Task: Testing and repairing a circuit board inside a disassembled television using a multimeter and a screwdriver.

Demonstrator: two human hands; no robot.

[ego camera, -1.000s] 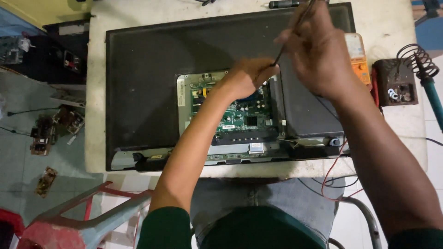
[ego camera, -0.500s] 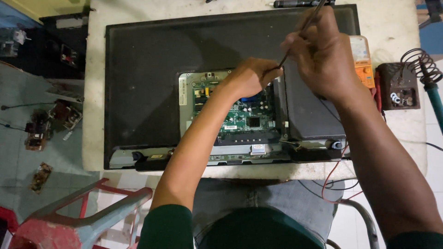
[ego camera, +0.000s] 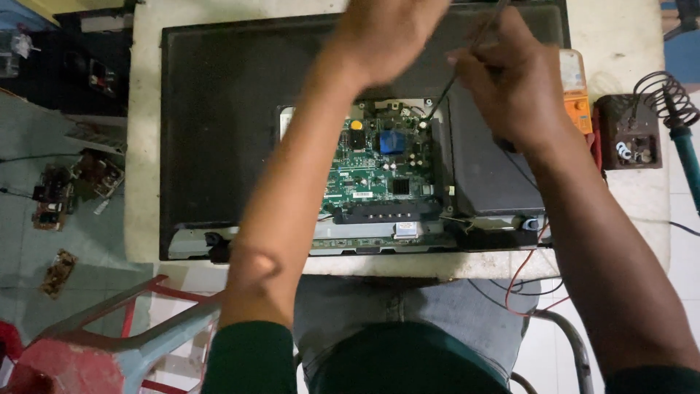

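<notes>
Now right hand (ego camera: 510,84) grips probe (ego camera: 453,75), tip on circuit board (ego camera: 379,171).

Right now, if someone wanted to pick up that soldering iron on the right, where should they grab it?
Probably by the teal handle of the soldering iron, coming from the right edge of the table. The handle sticks out free toward that side, while its front end sits inside the coiled wire holder, so it likely slides out backward.

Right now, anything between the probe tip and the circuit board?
Nothing visible. The right hand holds a thin probe slanting down to the top edge of the green board, which lies uncovered. The left hand hovers above the panel's upper part, clear of the tip.
</notes>
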